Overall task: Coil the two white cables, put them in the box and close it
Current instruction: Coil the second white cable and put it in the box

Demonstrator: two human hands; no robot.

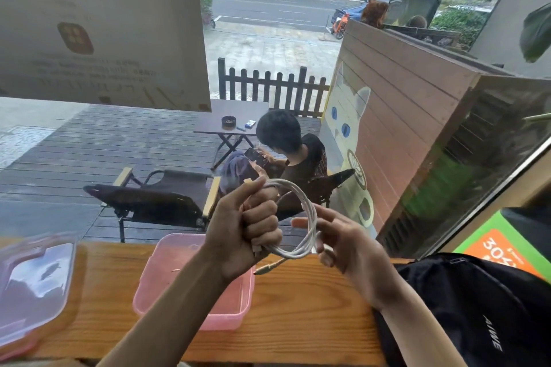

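A white cable (308, 211) is wound into a loop of several turns, held up above the wooden counter. My left hand (247, 229) is fisted around the left side of the coil, with a plug end sticking up by the thumb. My right hand (343, 244) pinches the coil's lower right side, and a second plug end (268, 268) dangles below. The pink plastic box (155, 292) stands open on the counter under my left forearm. Its clear lid (32, 286) lies to the left. I see only one cable.
A black backpack (477, 307) lies on the counter (298, 322) at the right. A window runs right behind the counter; outside, a person sits in a chair on a deck. A paper notice (98, 24) hangs on the glass at upper left.
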